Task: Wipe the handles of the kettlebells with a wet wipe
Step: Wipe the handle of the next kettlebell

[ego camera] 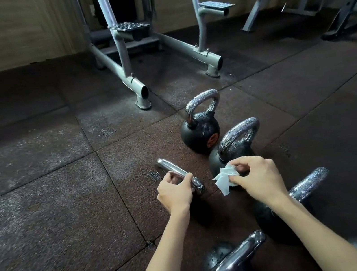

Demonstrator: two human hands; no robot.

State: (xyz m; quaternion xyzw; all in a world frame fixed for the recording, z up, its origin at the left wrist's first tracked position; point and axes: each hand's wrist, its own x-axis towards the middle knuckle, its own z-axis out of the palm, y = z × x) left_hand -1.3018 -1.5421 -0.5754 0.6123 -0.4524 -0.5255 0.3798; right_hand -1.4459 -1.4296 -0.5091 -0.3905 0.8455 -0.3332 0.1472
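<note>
1. Reference point: the gripped handle (174,170), a smooth chrome loop low over the rubber floor (65,201). The body below it lies in shadow and cannot be made out.

2. Nearer than the gripped handle, to its right: the nearest kettlebell (236,261), with a glossy handle. Just past it is the right kettlebell (308,182), its speckled handle partly behind the forearm.

3. Left hand (175,192): fingers clamped round the near end of the gripped handle, steadying it.

4. Right hand (260,178): just right of the gripped handle, fingers pinched together on the wet wipe (223,178). The wipe hangs bunched and touches no metal.

5. Recommended method (judgement):
   a. Open the wipe so that a flat, damp face meets the bar, not a crumpled edge.
   b. Wrap it fully round the gripped handle and draw it along the whole loop, corners included.
   c. Shift the left hand to expose the covered section, then wipe there too.
   d. Hold the bell firmly; a damp chrome bar is likely to slip.

6. Beyond the gripped handle, to its right: the middle kettlebell (237,137), then the far kettlebell (201,134). Both handles look speckled and probably need wiping.

7. Well beyond the gripped handle: a grey machine frame (124,68).
</note>
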